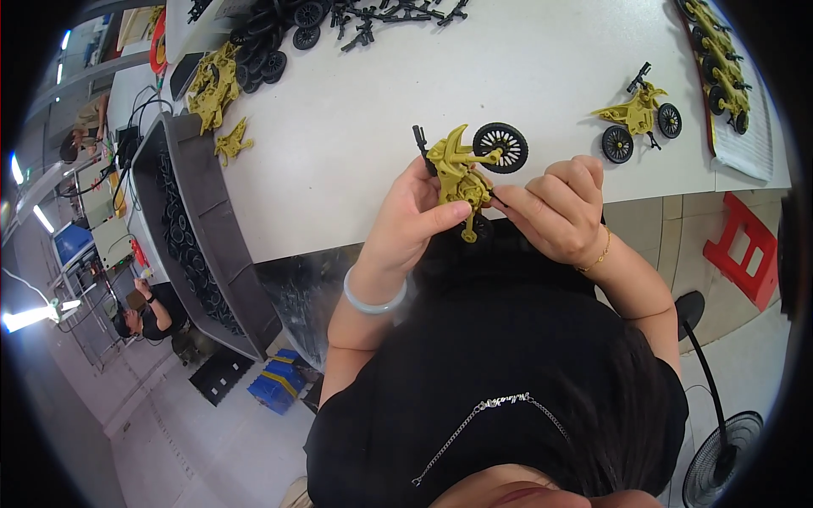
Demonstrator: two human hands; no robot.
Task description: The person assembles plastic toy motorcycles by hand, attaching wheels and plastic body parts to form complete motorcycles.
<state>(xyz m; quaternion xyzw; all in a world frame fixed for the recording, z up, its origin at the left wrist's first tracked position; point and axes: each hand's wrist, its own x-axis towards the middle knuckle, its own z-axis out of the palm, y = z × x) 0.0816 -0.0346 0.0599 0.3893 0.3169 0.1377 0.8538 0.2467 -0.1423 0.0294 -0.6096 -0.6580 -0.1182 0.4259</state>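
My left hand (pixel 412 218) grips an olive-yellow toy motorcycle frame (pixel 457 172) that carries one black spoked wheel (pixel 500 146) at its upper right. My right hand (pixel 557 208) pinches a small black part against the frame's lower side, where a second black wheel is partly hidden behind my fingers. Both hands are held over the near edge of the white table (pixel 356 127). A finished olive motorcycle (pixel 637 118) with two black wheels stands on the table to the right.
Loose black wheels (pixel 275 38) and black parts (pixel 398 15) lie at the table's far side, olive frames (pixel 213 85) at the left. A tray with finished motorcycles (pixel 718 59) is far right. A grey bin (pixel 190 229) of wheels stands left. Red stool (pixel 745 250), fan (pixel 720 457).
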